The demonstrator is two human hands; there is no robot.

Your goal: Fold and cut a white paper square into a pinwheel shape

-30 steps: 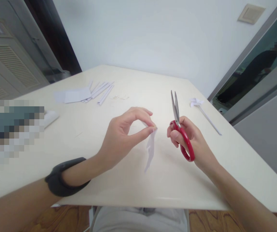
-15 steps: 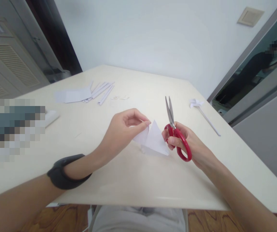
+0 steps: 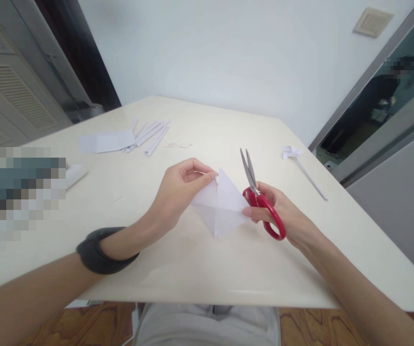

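The cream table spreads wide under both my hands, its near edge just below my wrists. Off past my left forearm, at the table's left side, sits a blurred-out patch I cannot make out, with a small white object poking from its right edge. Far beyond my left hand, toward the far-left part of the table, lie flat sheets of white paper and, touching them on the right, a bundle of narrow paper strips. A few tiny scraps lie just beyond those, well apart from my fingers. Out past my right hand, near the table's right edge, lies a small paper pinwheel on a thin stick.

My left hand pinches the upper left edge of a creased white paper piece between thumb and fingertips, holding it up off the table between my two hands. The paper has come open into a kite-like shape, one point up by my left fingertips and one point down toward the table. A dark band wraps my left wrist.

My right hand grips the red-handled scissors, fingers through the loops, blades nearly closed and pointing away from me. Its fingertips meet the paper's right corner, just beside the handles.
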